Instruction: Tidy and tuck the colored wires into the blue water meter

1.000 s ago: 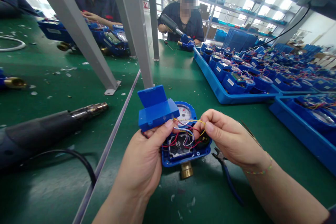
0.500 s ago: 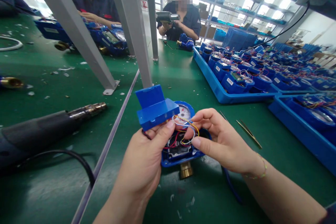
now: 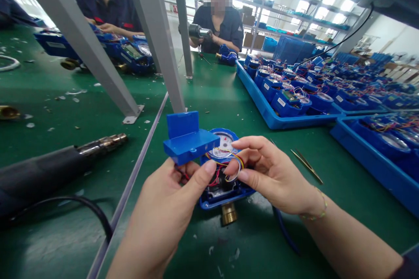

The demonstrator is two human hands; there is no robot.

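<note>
An open blue water meter [image 3: 225, 194] with a round dial and a brass fitting [image 3: 228, 214] rests on the green table in front of me. Its blue cover [image 3: 188, 138] stands raised at its left. My left hand [image 3: 170, 209] grips the meter's left side, thumb pressed on the coloured wires [image 3: 229, 166]. My right hand [image 3: 271, 174] is closed on the same wires, which are coiled into a small loop over the meter's open cavity.
A black heat gun [image 3: 49, 170] with its cable lies at left. Tweezers [image 3: 306, 165] lie right of the meter, blue-handled pliers [image 3: 284, 231] under my right wrist. Blue trays [image 3: 262, 104] of meters fill the right. Grey frame legs [image 3: 163, 39] stand ahead. Two people work across the table.
My right hand has moved left and coiled the wires into a loop over the meter. The view shifted slightly. The person opposite raised a heat gun.
</note>
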